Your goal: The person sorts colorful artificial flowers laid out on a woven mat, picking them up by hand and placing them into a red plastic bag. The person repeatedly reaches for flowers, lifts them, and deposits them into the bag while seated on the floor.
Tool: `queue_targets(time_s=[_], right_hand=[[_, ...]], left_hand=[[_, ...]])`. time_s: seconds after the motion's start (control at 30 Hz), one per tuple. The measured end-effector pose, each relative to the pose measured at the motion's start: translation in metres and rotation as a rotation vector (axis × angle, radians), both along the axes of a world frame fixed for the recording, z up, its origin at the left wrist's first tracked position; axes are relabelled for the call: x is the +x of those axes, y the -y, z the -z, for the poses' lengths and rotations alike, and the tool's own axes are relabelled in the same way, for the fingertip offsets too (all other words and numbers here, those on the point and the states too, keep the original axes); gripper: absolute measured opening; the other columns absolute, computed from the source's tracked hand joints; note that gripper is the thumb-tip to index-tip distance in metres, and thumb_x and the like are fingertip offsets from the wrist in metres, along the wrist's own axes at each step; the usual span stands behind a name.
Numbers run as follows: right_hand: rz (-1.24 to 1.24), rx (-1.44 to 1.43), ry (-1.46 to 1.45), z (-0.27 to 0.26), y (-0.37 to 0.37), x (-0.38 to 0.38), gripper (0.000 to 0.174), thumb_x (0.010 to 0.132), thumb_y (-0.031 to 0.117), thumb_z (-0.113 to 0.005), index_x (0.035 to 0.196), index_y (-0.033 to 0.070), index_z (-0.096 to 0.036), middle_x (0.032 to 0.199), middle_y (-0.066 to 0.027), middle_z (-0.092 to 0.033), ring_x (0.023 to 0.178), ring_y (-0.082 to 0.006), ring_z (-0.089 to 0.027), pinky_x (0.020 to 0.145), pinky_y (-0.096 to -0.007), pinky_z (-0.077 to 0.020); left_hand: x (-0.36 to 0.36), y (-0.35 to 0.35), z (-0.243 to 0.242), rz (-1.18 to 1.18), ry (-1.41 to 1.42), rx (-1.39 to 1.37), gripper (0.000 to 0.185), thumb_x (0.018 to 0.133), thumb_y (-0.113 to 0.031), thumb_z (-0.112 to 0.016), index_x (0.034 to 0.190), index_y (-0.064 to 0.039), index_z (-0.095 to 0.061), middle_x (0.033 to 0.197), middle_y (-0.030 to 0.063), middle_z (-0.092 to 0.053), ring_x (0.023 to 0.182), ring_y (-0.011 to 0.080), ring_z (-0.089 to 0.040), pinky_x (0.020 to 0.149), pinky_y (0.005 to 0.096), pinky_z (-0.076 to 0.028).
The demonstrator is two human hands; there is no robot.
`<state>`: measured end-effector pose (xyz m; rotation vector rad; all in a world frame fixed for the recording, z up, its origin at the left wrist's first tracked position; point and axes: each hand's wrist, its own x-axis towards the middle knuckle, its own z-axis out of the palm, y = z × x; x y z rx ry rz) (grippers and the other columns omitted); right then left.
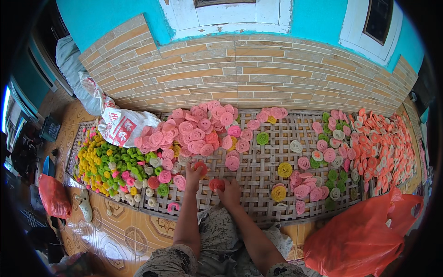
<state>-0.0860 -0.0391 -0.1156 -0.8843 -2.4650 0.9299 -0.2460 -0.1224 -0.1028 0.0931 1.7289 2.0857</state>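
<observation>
My left hand [192, 180] holds a red spiral rosette [200, 168] between thumb and fingers, above a woven bamboo-strip rack [258, 188]. Just to its right, my right hand [231, 194] grips another red rosette [216, 184] by its edge. Beyond both hands lies a heap of pink rosettes [197, 135] of ruffled, coiled strands. Left of my left hand sit a loose pink rosette [179, 182], a green one [163, 189] and a red one [153, 182]. Yellow rosettes [278, 192] and a cluster of pink ones [304, 188] rest right of my right hand.
A pile of small yellow and green rings [117, 162] covers the rack's left end. Orange-and-white discs [384, 152] fill the right end. A printed white sack [128, 126] leans on the heap. Red plastic bags [356, 235] stand at front right and far left. A tiled wall [238, 69] closes the back.
</observation>
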Motion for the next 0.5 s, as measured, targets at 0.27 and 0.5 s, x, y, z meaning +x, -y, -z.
queue_targets(time_s=[0.27, 0.5], right_hand=[[-0.124, -1.205, -0.396, -0.012, -0.005, -0.001, 0.049, 0.082, 0.019, -0.078, 0.125, 0.012, -0.055, 0.119, -0.0081, -0.062, 0.107, -0.0240, -0.062, 0.084, -0.0391, -0.0534], [-0.039, -1.905, -0.683, -0.030, -0.009, 0.046, 0.046, 0.097, 0.027, -0.062, 0.139, 0.016, -0.048, 0.132, -0.0051, -0.058, 0.115, -0.0229, -0.060, 0.094, -0.0456, -0.0515]], left_hand=[[0.036, 0.036, 0.015, -0.066, -0.026, -0.042, 0.027, 0.097, -0.017, -0.058, 0.121, -0.005, -0.058, 0.115, 0.0091, -0.064, 0.103, 0.0171, -0.061, 0.089, 0.0320, -0.051], [0.087, -0.001, -0.026, 0.428, -0.286, -0.324, 0.037, 0.104, -0.032, -0.045, 0.129, -0.007, -0.056, 0.124, 0.0157, -0.062, 0.110, 0.0286, -0.061, 0.094, 0.0385, -0.047]])
